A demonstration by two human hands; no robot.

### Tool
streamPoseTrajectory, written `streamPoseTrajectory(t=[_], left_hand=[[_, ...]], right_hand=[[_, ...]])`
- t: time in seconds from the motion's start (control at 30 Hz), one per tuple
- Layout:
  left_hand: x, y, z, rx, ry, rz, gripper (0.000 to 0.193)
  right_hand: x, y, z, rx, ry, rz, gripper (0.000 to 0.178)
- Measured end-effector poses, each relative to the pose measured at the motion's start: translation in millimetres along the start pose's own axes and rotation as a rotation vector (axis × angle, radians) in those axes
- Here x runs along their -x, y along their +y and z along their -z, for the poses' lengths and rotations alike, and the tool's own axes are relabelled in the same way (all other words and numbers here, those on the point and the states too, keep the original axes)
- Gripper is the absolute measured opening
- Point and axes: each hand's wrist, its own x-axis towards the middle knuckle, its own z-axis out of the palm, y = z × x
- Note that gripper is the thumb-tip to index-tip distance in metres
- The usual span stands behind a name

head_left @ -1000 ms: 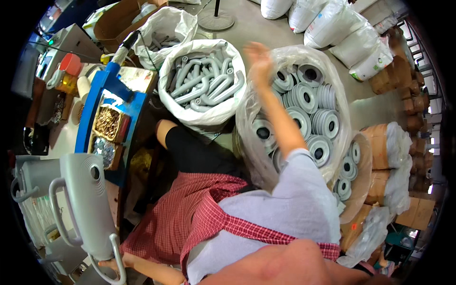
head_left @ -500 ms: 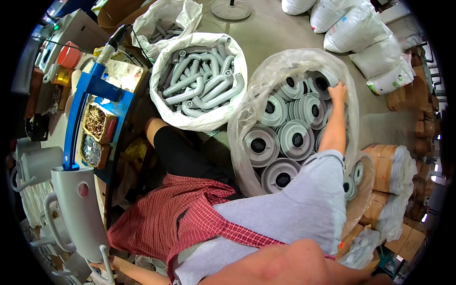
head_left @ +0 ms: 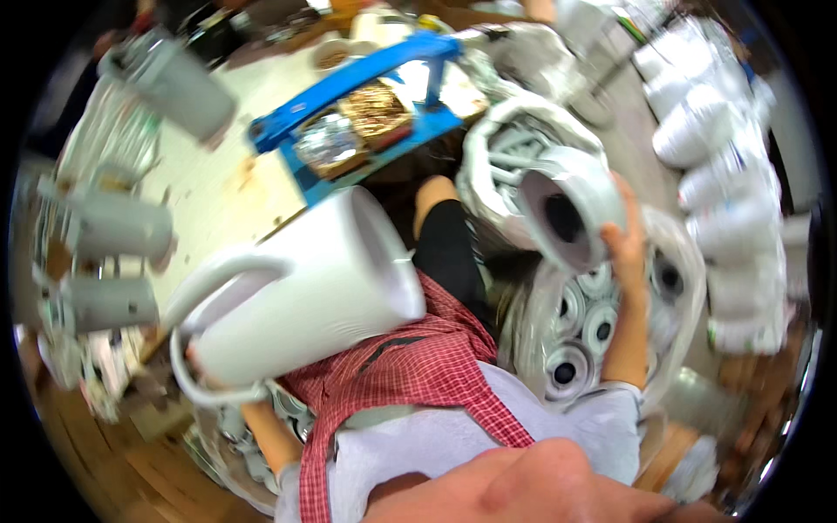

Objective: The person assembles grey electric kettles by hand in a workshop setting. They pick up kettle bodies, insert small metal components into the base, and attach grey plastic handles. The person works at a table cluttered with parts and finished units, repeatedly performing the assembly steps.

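A big grey plastic jug [head_left: 314, 292] lies tilted across my front, its open mouth toward the right and its side handle toward the left. My left hand [head_left: 209, 370] is closed around its lower end, partly hidden behind a curved grey piece there. Up at the right, my right hand [head_left: 623, 235] grips a round grey lid-like part [head_left: 571, 179] with a black centre, fingers on its rim. A gap separates this part from the jug mouth. Below it, several similar round parts [head_left: 567, 370] fill a clear plastic bag [head_left: 693, 261].
On the workbench [head_left: 218, 187] stands a blue lever-like fixture [head_left: 349, 83] beside two boxes of small metal pieces [head_left: 375, 113]. Other grey jugs [head_left: 113, 222] line the left. A white sack [head_left: 475, 144] of grey curved handles stands ahead, and filled white sacks [head_left: 732, 192] line the right.
The jug has come off the blue fixture's end and moved right, before me. My right hand has lifted a round part out of the clear bag. The view has turned left.
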Motion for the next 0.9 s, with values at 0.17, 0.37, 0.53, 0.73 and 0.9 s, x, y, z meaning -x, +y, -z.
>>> streamPoseTrajectory(t=[0.17,0.37,0.53,0.73,0.9], left_hand=[[7.0,-6.2,11.4,0.127,0.058,0.02,0.051],[4.0,-1.4,19.2,0.015,0.325,0.009,0.042],[7.1,13.7,42.4,-0.002,0.34,-0.129,0.043],[43.3,62.4,72.8,-0.381,0.589,-0.451,0.052],[74.3,115.9,143.5,-1.385,0.775,-1.287,0.049]], right_hand=[[-14.4,-33.5,-161.3,0.02,-0.208,0.747,0.081],[-27.6,-46.8,-203.6,-0.169,-0.348,0.996,0.083],[-31.1,-46.9,-220.5,-0.177,-0.407,0.914,0.08],[-11.4,-34.8,-263.4,-0.405,-0.438,0.493,0.071],[-25.0,0.0,-346.9,-0.441,-1.121,-0.627,0.05]])
